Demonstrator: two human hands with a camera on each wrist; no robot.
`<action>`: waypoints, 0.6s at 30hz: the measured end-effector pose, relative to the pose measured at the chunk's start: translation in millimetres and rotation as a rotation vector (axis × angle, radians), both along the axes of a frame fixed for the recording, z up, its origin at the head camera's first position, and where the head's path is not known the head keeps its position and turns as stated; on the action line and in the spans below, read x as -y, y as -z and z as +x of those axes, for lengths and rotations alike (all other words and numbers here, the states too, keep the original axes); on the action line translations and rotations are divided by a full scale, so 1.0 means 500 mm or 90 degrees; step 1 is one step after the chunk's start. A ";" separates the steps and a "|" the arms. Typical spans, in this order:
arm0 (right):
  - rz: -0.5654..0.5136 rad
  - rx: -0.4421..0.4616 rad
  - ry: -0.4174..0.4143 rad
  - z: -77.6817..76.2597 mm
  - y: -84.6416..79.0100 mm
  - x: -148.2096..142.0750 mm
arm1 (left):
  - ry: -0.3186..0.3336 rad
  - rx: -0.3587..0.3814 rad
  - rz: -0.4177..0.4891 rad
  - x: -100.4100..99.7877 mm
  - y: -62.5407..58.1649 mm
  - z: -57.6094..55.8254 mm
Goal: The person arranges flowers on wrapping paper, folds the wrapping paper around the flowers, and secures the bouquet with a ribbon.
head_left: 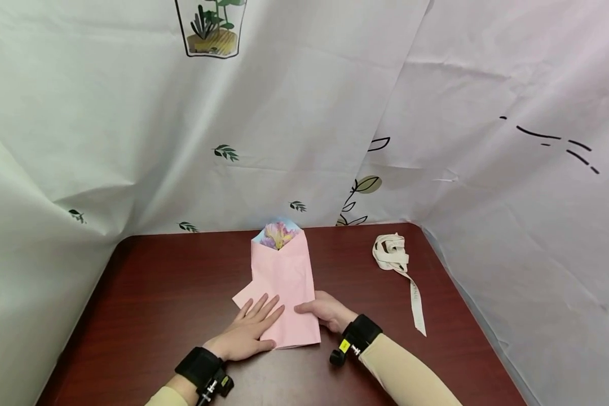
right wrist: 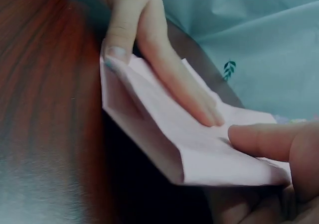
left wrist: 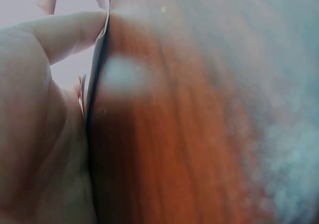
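A bouquet in pink wrapping paper (head_left: 284, 276) lies on the table, its lower end toward me. Purple, pink and yellow flowers (head_left: 278, 235) with blue paper behind them show at its far end. My left hand (head_left: 246, 332) rests on the lower left of the wrapping with its fingers spread and straight. At the lower right edge my right hand (head_left: 330, 310) grips the paper, thumb on top and the other fingers underneath. In the right wrist view the lower end of the pink paper (right wrist: 149, 109) stands slightly raised and gapes open between the hands.
A coiled cream ribbon (head_left: 391, 252) lies at the back right of the dark red wooden table (head_left: 182, 282), its loose end trailing toward me. White cloth (head_left: 304, 113) with printed plants hangs behind the table and along its sides.
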State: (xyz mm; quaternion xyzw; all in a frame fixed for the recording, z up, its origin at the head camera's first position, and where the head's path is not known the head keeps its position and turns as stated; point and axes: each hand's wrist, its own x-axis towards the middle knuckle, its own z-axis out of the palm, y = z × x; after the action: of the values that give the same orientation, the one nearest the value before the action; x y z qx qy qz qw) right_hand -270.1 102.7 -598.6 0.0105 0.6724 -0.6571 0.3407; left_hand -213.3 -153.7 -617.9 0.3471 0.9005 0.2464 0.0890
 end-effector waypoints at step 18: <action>-0.132 0.008 0.052 0.026 -0.023 -0.028 | -0.338 0.477 0.785 -0.014 -0.047 0.000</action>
State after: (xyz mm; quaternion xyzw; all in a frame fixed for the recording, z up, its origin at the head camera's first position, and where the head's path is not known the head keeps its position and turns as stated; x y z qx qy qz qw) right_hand -257.2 116.7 -586.9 0.0070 0.5978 -0.7361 0.3174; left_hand -213.0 -146.9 -594.5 -0.0008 0.5628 0.8184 0.1161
